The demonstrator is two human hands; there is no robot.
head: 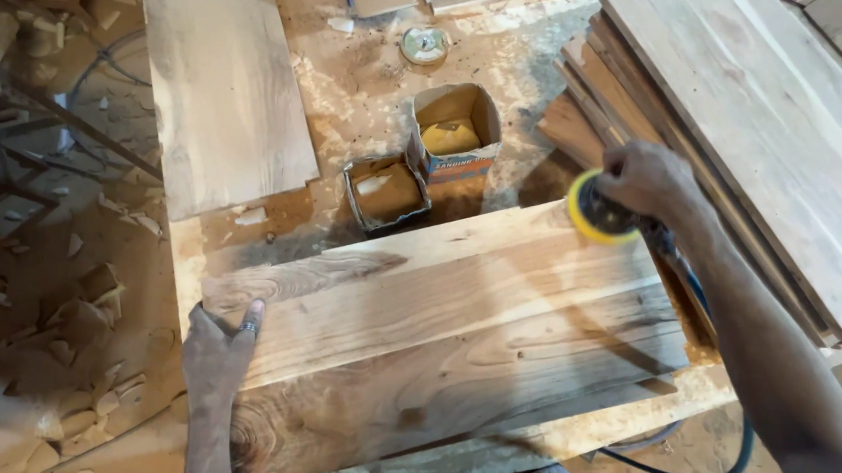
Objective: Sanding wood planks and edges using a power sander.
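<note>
A wide wooden panel (455,333) with strong grain lies across the dusty workbench (371,83) in front of me. My left hand (219,349), with a ring on one finger, presses flat on the panel's left end. My right hand (646,178) grips a round power sander with a yellow pad (594,216), held at the panel's far right corner. The sander's blue cord (714,467) runs down under my right forearm.
Two open cardboard boxes, one upright (456,132) and one low (385,193), stand just beyond the panel. A long board (224,86) lies at the back left. Stacked planks (757,138) fill the right side. A round lid (424,45) sits farther back. Wood scraps (47,343) cover the floor at left.
</note>
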